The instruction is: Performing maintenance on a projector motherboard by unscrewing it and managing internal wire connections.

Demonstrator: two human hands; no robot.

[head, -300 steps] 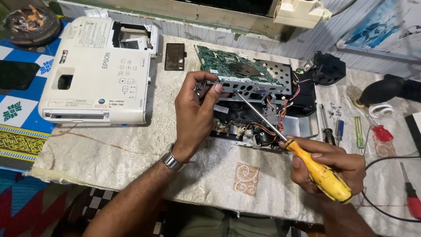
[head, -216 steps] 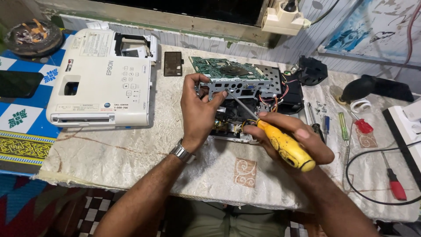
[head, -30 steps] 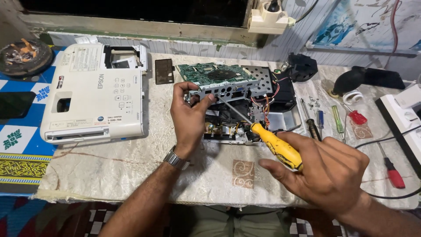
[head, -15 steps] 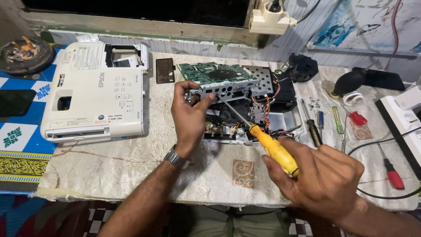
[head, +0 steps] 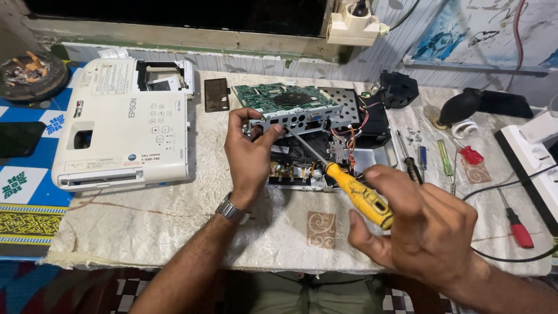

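An opened projector chassis [head: 325,145] lies at the table's middle, with a green circuit board [head: 279,97] on a perforated metal frame on top. My left hand [head: 249,152] grips the frame's front panel of ports at its left end. My right hand [head: 421,224] holds a yellow-handled screwdriver [head: 357,192]; its shaft slants up-left and the tip meets the port panel near my left fingers. Red and orange wires run along the chassis's right side.
The white projector top cover [head: 125,125] rests at the left, a small dark panel [head: 216,95] beside it. Several screwdrivers [head: 444,160], loose screws and a red-handled tool [head: 514,221] lie at the right. A black part [head: 398,88], a power strip [head: 535,157] and a round tray [head: 32,74] sit nearby.
My right hand has shifted slightly along the screwdriver handle, as if turning it. My left hand stays on the frame and the tool tip stays at the port panel.
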